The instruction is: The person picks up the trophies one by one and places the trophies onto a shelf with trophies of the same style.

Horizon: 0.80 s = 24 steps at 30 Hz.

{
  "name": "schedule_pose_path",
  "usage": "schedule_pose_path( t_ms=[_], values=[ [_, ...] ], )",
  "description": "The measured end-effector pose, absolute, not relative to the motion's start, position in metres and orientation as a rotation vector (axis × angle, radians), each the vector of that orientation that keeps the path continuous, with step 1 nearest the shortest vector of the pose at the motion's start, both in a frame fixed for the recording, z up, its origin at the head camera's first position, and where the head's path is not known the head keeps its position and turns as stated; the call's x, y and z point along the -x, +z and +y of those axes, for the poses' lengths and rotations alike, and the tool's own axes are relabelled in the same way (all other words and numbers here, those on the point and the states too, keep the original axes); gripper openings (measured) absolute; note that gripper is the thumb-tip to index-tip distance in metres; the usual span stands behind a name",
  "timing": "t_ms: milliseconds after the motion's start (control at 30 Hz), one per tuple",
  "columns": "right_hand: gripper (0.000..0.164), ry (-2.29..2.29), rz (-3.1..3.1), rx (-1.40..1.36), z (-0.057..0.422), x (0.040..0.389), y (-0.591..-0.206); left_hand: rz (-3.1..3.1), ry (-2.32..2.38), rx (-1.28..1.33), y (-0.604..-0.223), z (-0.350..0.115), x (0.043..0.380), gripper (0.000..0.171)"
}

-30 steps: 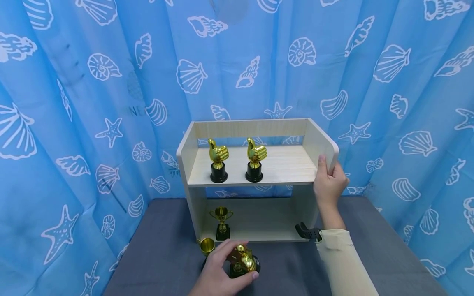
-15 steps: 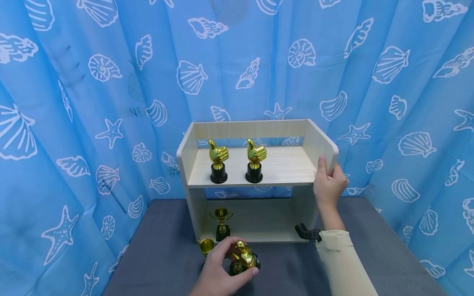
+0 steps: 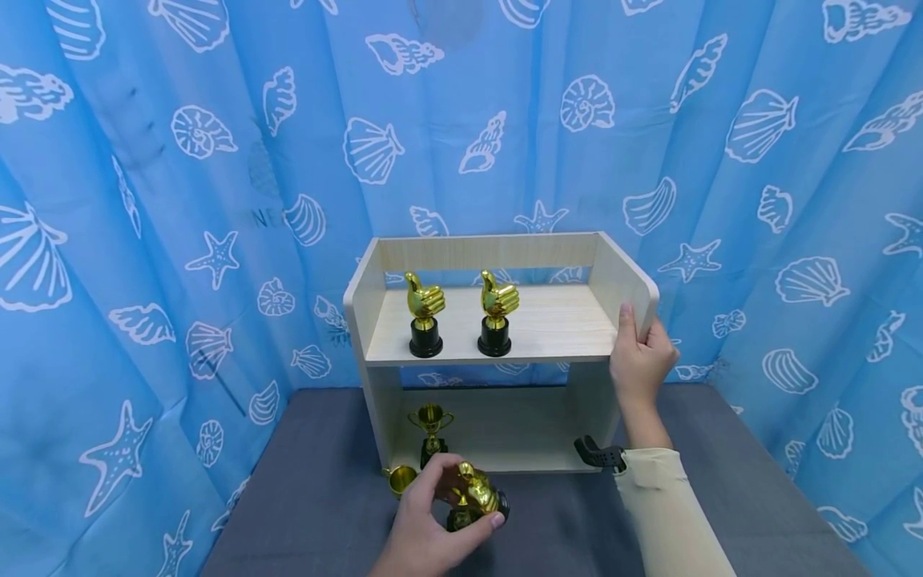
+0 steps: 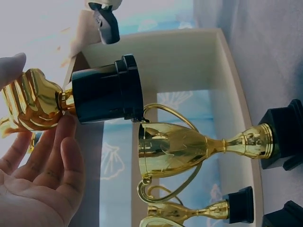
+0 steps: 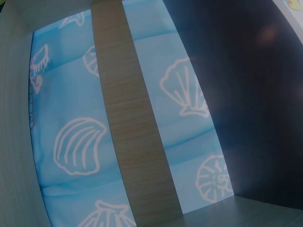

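My left hand (image 3: 431, 525) holds a gold thumbs-up trophy (image 3: 481, 495), tilted, between thumb and fingers. Its round black base (image 4: 106, 90) shows in the left wrist view, free of the fingers. Close by stands a gold cup trophy (image 4: 175, 146) on a black base, partly hidden in the head view. Another cup trophy (image 3: 401, 481) is just left of the hand, mostly covered. My right hand (image 3: 642, 357) grips the right side panel of a pale wooden shelf (image 3: 548, 320), thumb on its inner face. That hand is out of sight in the right wrist view.
Two thumbs-up trophies (image 3: 425, 314) (image 3: 496, 314) stand upright on the upper board. A cup trophy (image 3: 431, 425) stands at the left of the lower level. Grey cloth (image 3: 310, 481) covers the table, and a blue shell-print curtain (image 3: 461, 120) hangs behind.
My left hand has risen slightly with the thumbs-up trophy, toward the shelf. The right hand and the trophies on the shelf have stayed put.
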State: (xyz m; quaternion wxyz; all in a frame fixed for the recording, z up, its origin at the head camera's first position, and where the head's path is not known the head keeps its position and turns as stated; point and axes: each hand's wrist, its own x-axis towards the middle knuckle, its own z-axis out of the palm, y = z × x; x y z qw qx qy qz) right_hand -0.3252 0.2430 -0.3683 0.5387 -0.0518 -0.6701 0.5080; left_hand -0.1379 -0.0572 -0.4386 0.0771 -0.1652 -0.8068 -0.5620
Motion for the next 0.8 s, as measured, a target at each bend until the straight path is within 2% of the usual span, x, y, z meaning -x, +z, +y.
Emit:
schedule_pose_path(
  t_ms=[800],
  values=[
    [0.043, 1.196, -1.592, 0.110, 0.2430, 0.3231, -0.3688, -2.314, -1.668, 0.577, -0.4310, -0.0477, 0.1460, 0.047]
  ],
)
